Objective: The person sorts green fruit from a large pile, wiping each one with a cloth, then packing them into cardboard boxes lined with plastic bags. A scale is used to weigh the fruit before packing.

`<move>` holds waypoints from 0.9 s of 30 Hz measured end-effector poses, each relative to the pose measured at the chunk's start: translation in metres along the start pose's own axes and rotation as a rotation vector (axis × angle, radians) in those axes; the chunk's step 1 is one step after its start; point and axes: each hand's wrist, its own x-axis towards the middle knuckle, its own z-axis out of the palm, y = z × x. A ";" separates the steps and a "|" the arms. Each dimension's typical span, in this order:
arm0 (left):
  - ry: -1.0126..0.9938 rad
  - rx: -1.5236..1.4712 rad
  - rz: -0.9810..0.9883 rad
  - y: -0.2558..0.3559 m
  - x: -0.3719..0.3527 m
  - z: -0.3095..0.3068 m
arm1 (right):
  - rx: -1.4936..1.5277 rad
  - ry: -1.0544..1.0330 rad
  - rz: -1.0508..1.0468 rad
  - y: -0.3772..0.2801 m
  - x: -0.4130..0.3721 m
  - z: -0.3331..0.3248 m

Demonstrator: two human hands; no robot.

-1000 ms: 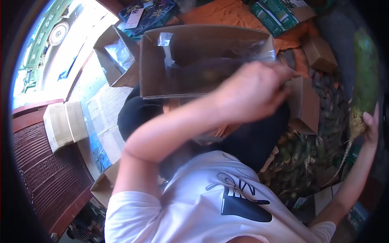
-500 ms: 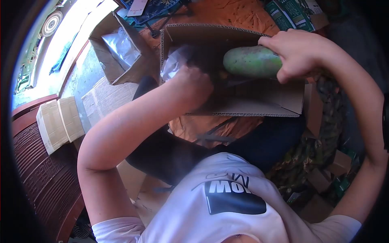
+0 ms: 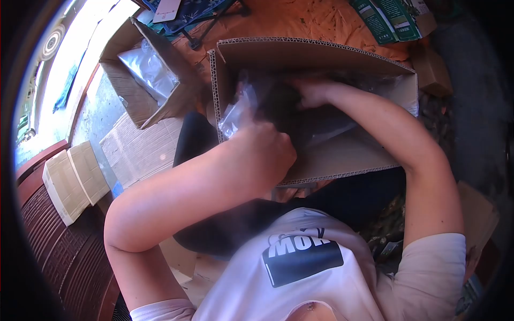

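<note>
An open cardboard box (image 3: 342, 160) with a clear plastic liner (image 3: 238, 109) stands in front of me. My left hand (image 3: 265, 152) is a closed fist at the box's near left wall, gripping the liner's edge. My right hand (image 3: 311, 91) reaches down into the dark inside of the box. Its fingers are partly lost in shadow and plastic. The long green radish is not visible anywhere; the box's interior is too dark to show what lies in it.
A second open box (image 3: 142, 69) lined with plastic stands at the upper left. Flat cardboard (image 3: 136, 152) and a stack of white folded cartons (image 3: 72, 179) lie to the left. Orange cloth (image 3: 300, 21), green packets (image 3: 388, 18) and a small carton (image 3: 431, 72) lie behind.
My right hand carried the green radish from the right side over the box and down into it; the radish is now out of sight. My left hand moved to the liner's near edge.
</note>
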 end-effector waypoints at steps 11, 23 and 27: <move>0.350 -0.075 0.029 -0.013 -0.015 0.014 | -0.448 0.247 -0.070 0.009 0.005 0.029; 0.454 0.212 -0.117 -0.007 -0.017 0.026 | -0.320 -0.437 -0.060 -0.028 0.033 -0.017; 0.587 0.304 -0.197 -0.001 -0.017 0.052 | -0.189 -0.555 0.099 -0.019 -0.058 -0.078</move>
